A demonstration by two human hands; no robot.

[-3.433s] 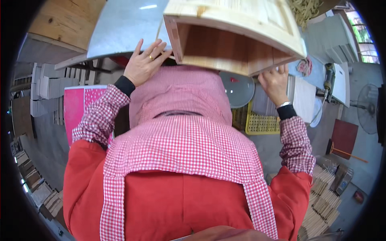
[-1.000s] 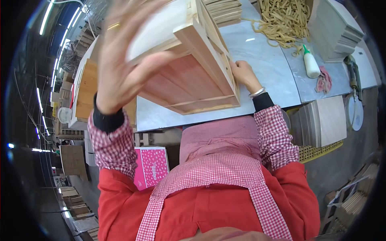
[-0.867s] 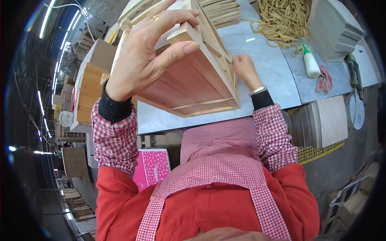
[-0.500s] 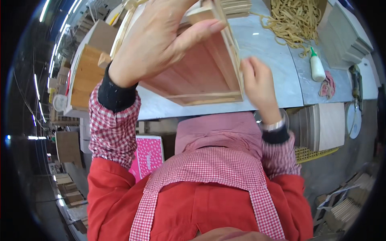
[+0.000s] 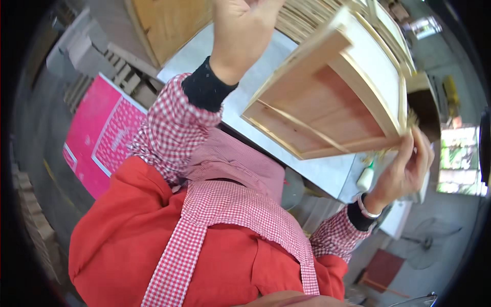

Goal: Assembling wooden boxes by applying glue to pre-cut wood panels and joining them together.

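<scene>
Head view, and the wooden box (image 5: pixel 332 100) is tipped over the desk (image 5: pixel 323 173), above its near edge toward the right-hand end; whether any corner rests on the top, I can't tell. The right hand (image 5: pixel 401 171) has it: fingers bent in a narrow grip on the corner nearest the desk's right end. Over toward the left end, the left hand (image 5: pixel 243 43) is up and clear of the box, its fingertips cut off by the picture, so how wide that grip is I can't say.

How far along? The frame looks joined, the reddish panel (image 5: pixel 342 115) sits in it and a pale strip (image 5: pixel 304 126) crosses that face. It seems built up and caught mid-turn; what's left on the hidden sides doesn't show.

And the change! Half a second ago the left hand lay across the top while the right was a loose fist beside it; now the left is off, the right holds on, and the box has swung round.

Farther out, wooden strips (image 5: pixel 302 18) are stacked toward the desk's far edge, a white bottle (image 5: pixel 365 179) stands near its right end, and a pink carton (image 5: pixel 110 133) sits beyond the left.
</scene>
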